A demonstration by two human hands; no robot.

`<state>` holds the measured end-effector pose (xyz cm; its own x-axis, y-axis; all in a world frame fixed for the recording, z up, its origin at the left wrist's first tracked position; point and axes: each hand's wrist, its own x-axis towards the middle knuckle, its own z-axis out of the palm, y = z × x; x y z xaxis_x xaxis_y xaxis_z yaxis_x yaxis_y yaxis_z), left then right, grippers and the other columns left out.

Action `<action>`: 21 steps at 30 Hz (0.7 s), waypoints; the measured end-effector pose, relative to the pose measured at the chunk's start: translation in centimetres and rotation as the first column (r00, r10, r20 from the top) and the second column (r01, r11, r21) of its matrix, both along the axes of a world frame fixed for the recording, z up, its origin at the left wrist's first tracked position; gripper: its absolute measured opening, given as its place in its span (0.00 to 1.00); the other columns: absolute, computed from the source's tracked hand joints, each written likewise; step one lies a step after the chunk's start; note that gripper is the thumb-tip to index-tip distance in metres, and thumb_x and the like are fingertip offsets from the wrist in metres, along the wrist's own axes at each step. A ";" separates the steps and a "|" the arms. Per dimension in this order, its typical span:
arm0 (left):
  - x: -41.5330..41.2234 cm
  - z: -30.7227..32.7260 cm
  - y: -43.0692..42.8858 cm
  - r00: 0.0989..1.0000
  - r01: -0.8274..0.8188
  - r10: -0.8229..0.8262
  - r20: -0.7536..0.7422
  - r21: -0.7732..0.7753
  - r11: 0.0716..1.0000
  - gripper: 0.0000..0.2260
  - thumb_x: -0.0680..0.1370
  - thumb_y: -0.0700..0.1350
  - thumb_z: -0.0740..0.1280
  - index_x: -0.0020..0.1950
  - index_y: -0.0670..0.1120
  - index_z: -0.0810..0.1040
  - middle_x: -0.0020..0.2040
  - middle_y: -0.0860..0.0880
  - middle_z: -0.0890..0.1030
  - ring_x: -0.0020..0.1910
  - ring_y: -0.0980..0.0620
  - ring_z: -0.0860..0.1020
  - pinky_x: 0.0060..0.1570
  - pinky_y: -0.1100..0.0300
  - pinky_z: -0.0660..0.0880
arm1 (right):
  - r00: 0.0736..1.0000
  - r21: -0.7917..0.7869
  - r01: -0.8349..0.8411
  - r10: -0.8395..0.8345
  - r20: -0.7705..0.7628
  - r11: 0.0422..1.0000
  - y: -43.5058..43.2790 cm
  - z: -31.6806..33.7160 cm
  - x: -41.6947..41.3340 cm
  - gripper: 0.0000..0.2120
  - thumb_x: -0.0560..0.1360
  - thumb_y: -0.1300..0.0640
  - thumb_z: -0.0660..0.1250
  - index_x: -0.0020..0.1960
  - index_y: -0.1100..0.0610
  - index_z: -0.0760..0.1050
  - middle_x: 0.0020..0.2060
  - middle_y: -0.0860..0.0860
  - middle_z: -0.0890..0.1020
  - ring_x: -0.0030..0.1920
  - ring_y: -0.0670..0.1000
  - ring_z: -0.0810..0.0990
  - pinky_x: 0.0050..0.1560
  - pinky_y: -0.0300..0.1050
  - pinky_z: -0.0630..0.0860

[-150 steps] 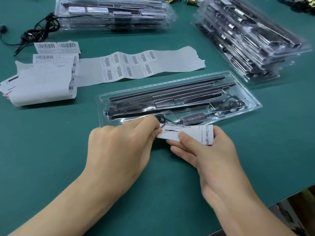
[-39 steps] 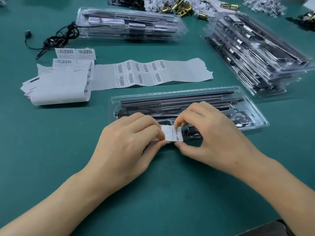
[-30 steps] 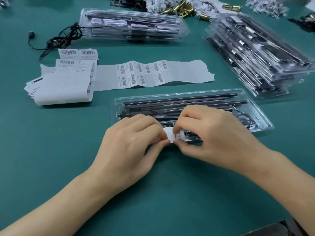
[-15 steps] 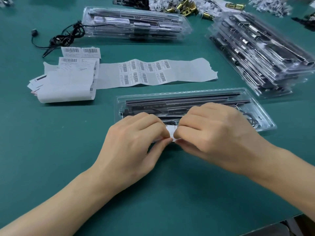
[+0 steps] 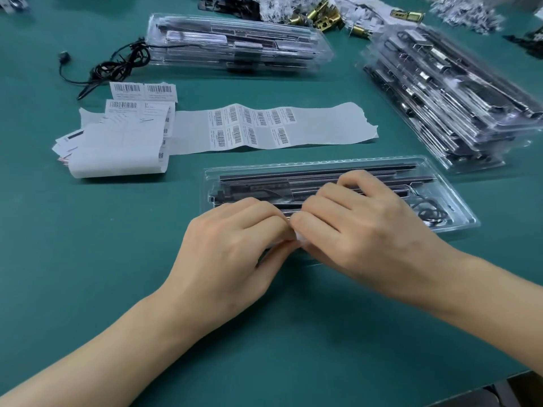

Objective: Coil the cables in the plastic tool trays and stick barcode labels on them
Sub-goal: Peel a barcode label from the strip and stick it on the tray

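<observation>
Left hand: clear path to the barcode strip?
Likely yes: only the tray lies between the left hand and the barcode strip. But it pinches the white label with the right hand, so it must release first.

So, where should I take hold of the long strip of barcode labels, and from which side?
Pinch the bare right end of the strip, coming from the right. That end is free, and the barcode labels sit further left. The paper lies wavy, so its edge seems lifted off the table. The left end meets the folded paper pile.
</observation>
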<state>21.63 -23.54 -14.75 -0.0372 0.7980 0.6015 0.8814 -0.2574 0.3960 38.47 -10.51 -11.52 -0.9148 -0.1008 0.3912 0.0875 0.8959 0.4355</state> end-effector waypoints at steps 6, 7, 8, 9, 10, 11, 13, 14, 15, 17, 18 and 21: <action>0.1 0.1 -0.1 1.000 0.014 -0.014 -0.001 -0.031 0.999 0.07 0.80 0.44 0.71 0.43 0.45 0.83 0.42 0.52 0.83 0.41 0.48 0.80 0.37 0.50 0.77 | 0.998 -0.038 -0.059 0.057 -0.039 0.998 0.6 -0.4 0.9 0.13 0.83 0.59 0.66 0.39 0.56 0.79 0.33 0.51 0.78 0.33 0.56 0.75 0.45 0.52 0.79; 0.1 0.1 -0.1 1.000 0.015 -0.015 -0.001 -0.032 0.999 0.07 0.80 0.44 0.71 0.43 0.45 0.83 0.42 0.52 0.83 0.41 0.48 0.80 0.37 0.50 0.77 | 0.997 -0.042 -0.065 0.064 -0.040 0.997 0.6 -0.4 0.9 0.14 0.83 0.58 0.66 0.39 0.56 0.79 0.33 0.51 0.78 0.33 0.56 0.76 0.45 0.52 0.79; 0.1 0.1 -0.1 1.000 0.014 -0.014 -0.002 -0.032 0.999 0.07 0.80 0.44 0.71 0.43 0.45 0.83 0.42 0.52 0.83 0.41 0.47 0.80 0.37 0.50 0.77 | 0.997 -0.040 -0.070 0.068 -0.042 0.997 0.7 -0.4 0.9 0.14 0.83 0.57 0.66 0.39 0.56 0.79 0.33 0.51 0.78 0.33 0.56 0.76 0.45 0.52 0.79; 0.1 0.1 -0.1 1.000 0.014 -0.014 -0.005 -0.031 0.999 0.07 0.80 0.44 0.71 0.43 0.45 0.83 0.42 0.52 0.82 0.41 0.47 0.80 0.37 0.50 0.77 | 0.997 -0.027 -0.072 0.070 -0.044 0.997 0.7 -0.4 0.8 0.14 0.83 0.57 0.67 0.39 0.56 0.79 0.33 0.51 0.78 0.32 0.56 0.76 0.46 0.51 0.79; 0.1 0.1 -0.1 1.000 0.013 -0.014 -0.008 -0.030 0.999 0.07 0.80 0.44 0.71 0.43 0.45 0.83 0.42 0.52 0.82 0.41 0.47 0.80 0.37 0.50 0.77 | 0.997 -0.009 -0.069 0.068 -0.043 0.998 0.7 -0.4 0.8 0.13 0.82 0.59 0.68 0.38 0.56 0.79 0.32 0.50 0.77 0.32 0.55 0.75 0.46 0.51 0.79; 0.1 0.0 -0.1 1.000 0.013 -0.014 -0.012 -0.029 0.999 0.07 0.80 0.44 0.71 0.43 0.44 0.83 0.42 0.52 0.82 0.41 0.48 0.80 0.37 0.50 0.76 | 0.997 0.011 -0.064 0.064 -0.040 0.998 0.6 -0.5 0.8 0.12 0.80 0.61 0.70 0.38 0.55 0.78 0.32 0.50 0.77 0.32 0.55 0.75 0.47 0.51 0.78; 0.2 0.0 0.0 1.000 0.014 -0.015 -0.017 -0.025 1.000 0.06 0.80 0.43 0.72 0.43 0.44 0.83 0.42 0.52 0.82 0.41 0.47 0.80 0.37 0.50 0.77 | 0.998 0.040 -0.056 0.056 -0.024 0.998 0.3 -0.6 0.7 0.10 0.76 0.64 0.71 0.37 0.55 0.77 0.32 0.50 0.76 0.33 0.55 0.74 0.48 0.51 0.77; 0.1 0.0 0.0 1.000 0.015 -0.016 -0.016 -0.025 1.000 0.06 0.79 0.43 0.72 0.43 0.44 0.83 0.42 0.52 0.82 0.41 0.47 0.80 0.37 0.50 0.77 | 0.998 0.049 -0.053 0.054 -0.013 0.997 0.2 -0.5 0.6 0.10 0.75 0.65 0.71 0.37 0.55 0.76 0.32 0.50 0.75 0.33 0.55 0.74 0.47 0.51 0.77; 0.1 0.0 0.0 1.000 0.017 -0.017 -0.014 -0.024 1.000 0.06 0.79 0.43 0.72 0.43 0.44 0.83 0.42 0.52 0.83 0.41 0.47 0.80 0.37 0.50 0.77 | 0.999 0.055 -0.050 0.050 -0.007 0.997 0.1 -0.5 0.6 0.11 0.74 0.66 0.72 0.37 0.56 0.75 0.32 0.51 0.74 0.33 0.55 0.73 0.47 0.51 0.77; 0.1 0.0 0.0 1.000 0.020 -0.021 -0.010 -0.022 1.000 0.06 0.79 0.43 0.72 0.43 0.44 0.83 0.42 0.52 0.83 0.41 0.47 0.80 0.37 0.50 0.77 | 0.999 0.062 -0.033 0.034 -0.017 0.998 -0.1 -0.5 0.6 0.11 0.72 0.67 0.72 0.36 0.56 0.73 0.31 0.51 0.73 0.32 0.55 0.72 0.45 0.51 0.76; 0.1 0.0 0.0 1.000 0.021 -0.021 -0.008 -0.022 1.000 0.06 0.79 0.42 0.72 0.43 0.44 0.83 0.42 0.52 0.83 0.41 0.47 0.80 0.37 0.50 0.77 | 0.999 0.060 -0.022 0.024 -0.026 0.998 -0.3 -0.6 0.6 0.12 0.72 0.67 0.71 0.36 0.56 0.72 0.31 0.51 0.72 0.32 0.55 0.71 0.44 0.51 0.75; 0.2 0.1 0.0 1.000 0.019 -0.019 -0.010 -0.022 1.000 0.06 0.79 0.42 0.72 0.42 0.43 0.83 0.42 0.51 0.83 0.41 0.47 0.80 0.37 0.50 0.77 | 0.999 0.029 0.008 -0.007 -0.041 1.000 -1.0 -1.0 0.5 0.11 0.72 0.70 0.67 0.38 0.56 0.71 0.32 0.51 0.73 0.32 0.55 0.71 0.43 0.50 0.75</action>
<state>21.82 -23.55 -14.66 -0.0159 0.8112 0.5845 0.8807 -0.2654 0.3923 38.98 -11.53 -12.48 -0.8987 -0.1063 0.4254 0.1123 0.8821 0.4576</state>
